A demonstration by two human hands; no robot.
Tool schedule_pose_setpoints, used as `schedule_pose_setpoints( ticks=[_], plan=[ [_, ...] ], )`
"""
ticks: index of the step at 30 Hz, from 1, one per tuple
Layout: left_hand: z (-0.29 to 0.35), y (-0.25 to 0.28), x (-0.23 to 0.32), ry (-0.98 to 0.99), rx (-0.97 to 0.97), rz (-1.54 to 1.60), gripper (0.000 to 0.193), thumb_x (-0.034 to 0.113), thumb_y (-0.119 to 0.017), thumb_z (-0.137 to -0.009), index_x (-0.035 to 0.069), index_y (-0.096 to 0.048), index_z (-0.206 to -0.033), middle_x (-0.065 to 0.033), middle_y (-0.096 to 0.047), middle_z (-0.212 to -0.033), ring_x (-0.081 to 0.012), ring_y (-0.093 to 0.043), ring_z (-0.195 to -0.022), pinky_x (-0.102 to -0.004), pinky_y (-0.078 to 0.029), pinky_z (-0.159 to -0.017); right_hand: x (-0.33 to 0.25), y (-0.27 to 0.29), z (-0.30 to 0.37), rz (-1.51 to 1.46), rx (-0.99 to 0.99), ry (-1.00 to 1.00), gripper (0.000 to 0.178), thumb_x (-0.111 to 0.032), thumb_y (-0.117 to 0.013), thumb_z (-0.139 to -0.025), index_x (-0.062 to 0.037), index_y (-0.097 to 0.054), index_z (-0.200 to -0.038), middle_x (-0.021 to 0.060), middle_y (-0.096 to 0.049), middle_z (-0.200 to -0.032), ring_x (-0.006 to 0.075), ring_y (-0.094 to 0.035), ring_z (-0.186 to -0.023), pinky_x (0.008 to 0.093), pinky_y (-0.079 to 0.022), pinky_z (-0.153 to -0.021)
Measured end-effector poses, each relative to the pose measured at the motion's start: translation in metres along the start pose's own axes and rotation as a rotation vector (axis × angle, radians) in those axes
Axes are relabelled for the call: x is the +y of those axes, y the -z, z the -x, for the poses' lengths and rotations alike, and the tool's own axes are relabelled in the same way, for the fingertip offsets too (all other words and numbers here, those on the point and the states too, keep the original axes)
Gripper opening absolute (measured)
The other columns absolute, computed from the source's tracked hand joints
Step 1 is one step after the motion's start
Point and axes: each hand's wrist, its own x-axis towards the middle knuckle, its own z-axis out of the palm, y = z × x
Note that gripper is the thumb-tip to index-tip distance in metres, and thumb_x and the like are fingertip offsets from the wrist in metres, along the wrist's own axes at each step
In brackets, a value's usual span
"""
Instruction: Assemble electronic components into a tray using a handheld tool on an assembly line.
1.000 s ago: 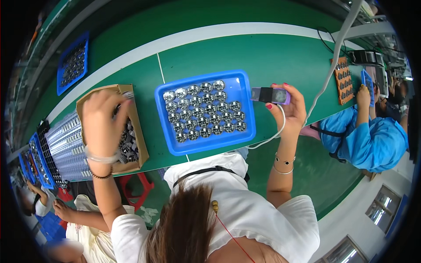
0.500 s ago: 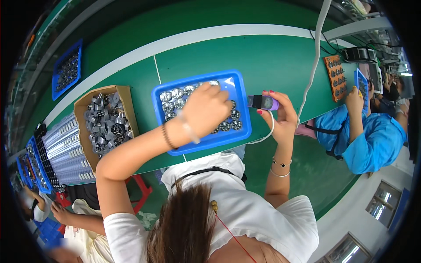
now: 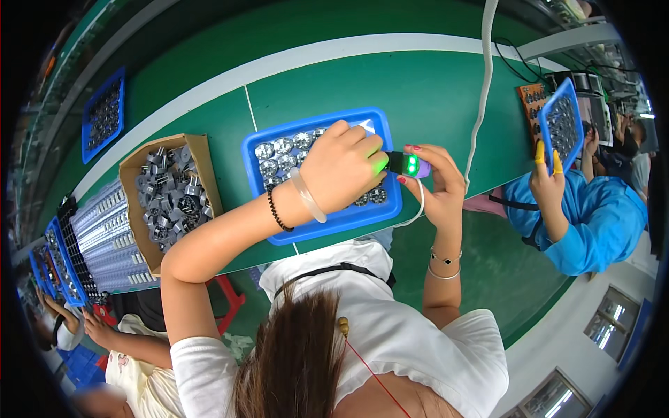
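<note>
My right hand (image 3: 444, 188) is closed around a small purple-and-black handheld device (image 3: 412, 165) with green lights lit on its face. A white cable runs from it down past the tray. My left hand (image 3: 343, 168) hovers over the blue tray (image 3: 313, 121), its fingers curled together at the device's black end; whatever they pinch is hidden. Green light falls on those fingertips. In the tray stand rows of round, shiny metallic parts (image 3: 283, 145), partly covered by my left hand and forearm.
Left of the tray, a cardboard box (image 3: 214, 174) holds loose grey pronged parts. Beyond it are clear plastic strips (image 3: 104, 233). Another blue tray (image 3: 120, 115) lies far left. A white cable (image 3: 481, 111) hangs down. At right, a co-worker in blue holds a tray (image 3: 563, 125) beside an orange board (image 3: 528, 101).
My left hand has moved right to meet the device, which has shifted slightly left. The device's green lights have come on. The co-worker at right has raised a blue tray.
</note>
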Motion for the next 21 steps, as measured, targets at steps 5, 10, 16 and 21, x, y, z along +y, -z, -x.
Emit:
schedule_pose_setpoints(
  ticks=[5, 10, 16, 21],
  plan=[
    [0.008, 0.039, 0.0, 0.076, -0.086, 0.008, 0.011, 0.016, -0.071, -0.069, 0.011, -0.061, -0.07, -0.0027, -0.053, -0.073, -0.0192, -0.052, -0.073, -0.0333, -0.039, -0.067, -0.001, -0.006, 0.004, -0.214, 0.079, -0.013, 0.055, 0.001, -0.079, -0.069, -0.0002, -0.055, -0.119, 0.0154, -0.061, -0.111, 0.0249, -0.058, -0.107, 0.0342, -0.049, -0.09],
    [0.066, 0.129, -0.015, 0.45, 0.025, -0.292, 0.009, 0.01, -0.071, -0.073, 0.007, -0.064, -0.075, -0.0051, -0.057, -0.074, -0.0238, -0.056, -0.075, -0.0358, -0.039, -0.068, 0.003, 0.009, 0.008, -0.279, 0.169, -0.012, 0.06, 0.004, -0.077, -0.07, -0.0016, -0.051, -0.124, 0.0174, -0.059, -0.112, 0.0256, -0.057, -0.108, 0.0352, -0.048, -0.09],
    [0.146, 0.171, -0.037, 0.905, -0.212, -0.502, 0.013, 0.009, -0.073, -0.074, 0.003, -0.065, -0.082, -0.009, -0.058, -0.072, -0.0253, -0.057, -0.067, -0.0371, -0.042, -0.068, 0.004, 0.015, 0.012, -0.217, 0.091, -0.047, 0.058, 0.002, -0.078, -0.07, -0.0001, -0.053, -0.123, 0.0166, -0.058, -0.114, 0.0258, -0.057, -0.107, 0.0349, -0.047, -0.091],
    [0.074, 0.113, -0.018, 0.541, -0.11, -0.281, 0.014, 0.015, -0.073, -0.071, 0.006, -0.065, -0.08, -0.0066, -0.058, -0.074, -0.0257, -0.059, -0.073, -0.0369, -0.042, -0.069, 0.006, 0.019, 0.021, -0.162, 0.102, -0.09, 0.058, 0.001, -0.078, -0.07, 0.0008, -0.053, -0.123, 0.0162, -0.058, -0.114, 0.0256, -0.057, -0.107, 0.0346, -0.046, -0.092]
  ],
)
